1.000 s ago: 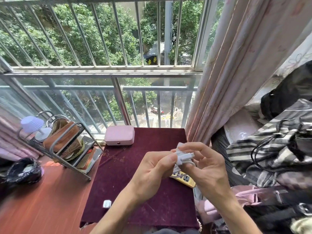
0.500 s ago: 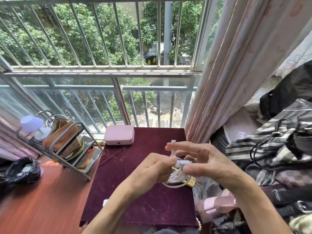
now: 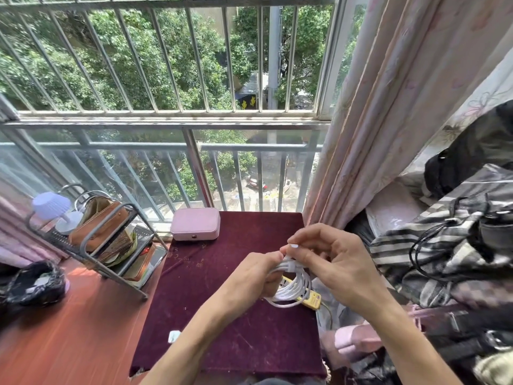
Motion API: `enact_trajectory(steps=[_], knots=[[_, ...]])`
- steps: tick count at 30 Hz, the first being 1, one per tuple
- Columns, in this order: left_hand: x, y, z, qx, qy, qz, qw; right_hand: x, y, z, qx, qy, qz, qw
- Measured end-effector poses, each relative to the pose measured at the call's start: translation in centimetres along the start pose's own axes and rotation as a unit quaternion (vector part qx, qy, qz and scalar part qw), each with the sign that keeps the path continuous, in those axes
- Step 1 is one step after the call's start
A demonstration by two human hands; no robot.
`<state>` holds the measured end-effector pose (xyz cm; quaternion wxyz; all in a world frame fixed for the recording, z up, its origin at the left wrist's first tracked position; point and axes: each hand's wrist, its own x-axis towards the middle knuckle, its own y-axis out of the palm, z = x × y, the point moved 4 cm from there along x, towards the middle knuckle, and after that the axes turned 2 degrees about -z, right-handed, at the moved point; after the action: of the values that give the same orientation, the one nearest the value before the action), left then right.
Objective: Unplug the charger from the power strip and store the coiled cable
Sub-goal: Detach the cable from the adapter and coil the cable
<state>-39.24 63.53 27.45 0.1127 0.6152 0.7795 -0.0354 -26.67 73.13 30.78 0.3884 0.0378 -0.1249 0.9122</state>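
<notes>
A white coiled cable [image 3: 291, 287] hangs in loops between both hands above the dark red cloth-covered table [image 3: 227, 315]. My left hand [image 3: 249, 279] grips the coil's left side. My right hand [image 3: 330, 262] pinches the top of the bundle, where a white strap wraps the loops. Under the coil lies a yellow power strip [image 3: 311, 298], partly hidden, at the table's right edge. A small white charger block [image 3: 174, 336] lies near the table's front left, half covered by my left forearm.
A pink case [image 3: 195, 224] sits at the table's back edge. A metal rack [image 3: 94, 240] with bags and a small lamp [image 3: 52, 207] stands on the orange desk at left. Curtain [image 3: 388, 120], striped clothes and bags pile up at right. Window bars lie ahead.
The hands lowered the coil toward the table. The loops now hang down wider, and my right hand has shifted from wrapping around the bundle to pinching its top.
</notes>
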Motion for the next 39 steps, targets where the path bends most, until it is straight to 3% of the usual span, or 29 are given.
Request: enact_trajectory(steps=[5, 12, 21, 28, 33, 39], knots=[[0.3, -0.3, 0.5, 0.004, 0.008, -0.042, 0.999, -1.0, 0.1, 0.1, -0.069, -0.054, -0.005, 0.996], [0.5, -0.4, 1.5, -0.088, -0.031, -0.090, 0.992, -1.7, 0.5, -0.5, -0.165, -0.108, 0.015, 0.980], [-0.3, 0.4, 0.3, -0.140, -0.061, -0.117, 0.981, -2.0, 0.4, -0.7, -0.318, -0.303, -0.035, 0.898], [-0.6, 1.0, -0.5, -0.166, -0.078, -0.126, 0.975, -1.9, 0.1, -0.9, -0.306, -0.315, -0.052, 0.897], [-0.5, 1.4, 0.0, -0.157, -0.090, -0.125, 0.976, -1.9, -0.5, -0.7, -0.260, -0.275, -0.085, 0.922], [0.0, 1.5, 1.6, -0.071, -0.096, -0.131, 0.984, -1.6, -0.2, -1.3, -0.346, -0.265, -0.028, 0.900]])
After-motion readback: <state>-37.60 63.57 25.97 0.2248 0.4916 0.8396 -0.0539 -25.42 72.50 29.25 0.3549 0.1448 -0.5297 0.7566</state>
